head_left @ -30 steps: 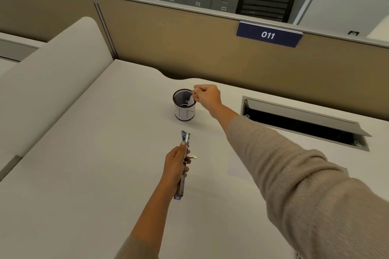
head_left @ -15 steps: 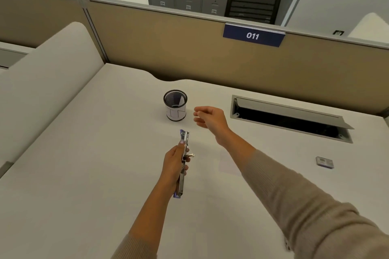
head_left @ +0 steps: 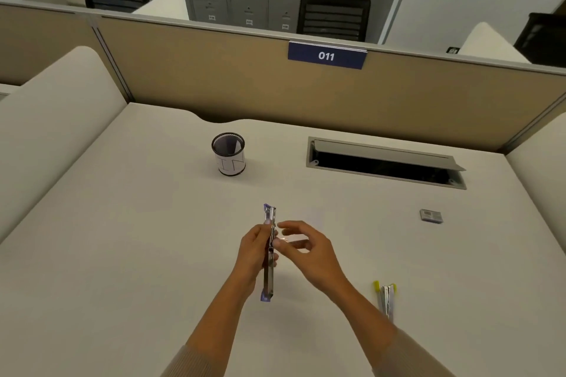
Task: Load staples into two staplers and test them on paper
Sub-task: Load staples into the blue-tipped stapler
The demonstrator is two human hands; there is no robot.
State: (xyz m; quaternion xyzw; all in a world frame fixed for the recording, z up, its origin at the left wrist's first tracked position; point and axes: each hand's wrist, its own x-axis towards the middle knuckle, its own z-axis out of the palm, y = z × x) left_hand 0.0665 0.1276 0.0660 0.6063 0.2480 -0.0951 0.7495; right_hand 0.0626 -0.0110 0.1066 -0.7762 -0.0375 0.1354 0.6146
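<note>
The work looks to be in its early loading stage. The left hand (head_left: 255,249) is wrapped around a stapler with purple ends (head_left: 269,254), which is swung fully open into one long strip and held above the surface (head_left: 122,254), pointing away from the person. The right hand (head_left: 306,249) sits just beside the stapler's middle with fingers loosely curled and thumb near forefinger; whether it pinches a strip of staples cannot be told, as that spot is blurred. A second stapler with yellow ends (head_left: 386,300) lies on the surface to the right, apparently open too and untouched by either hand. A small grey box (head_left: 431,215), likely staples, rests farther right. A mesh cup (head_left: 228,154) stands at the back. No test paper can be clearly made out, so both tests, and probably both loadings, seem left to do.
</note>
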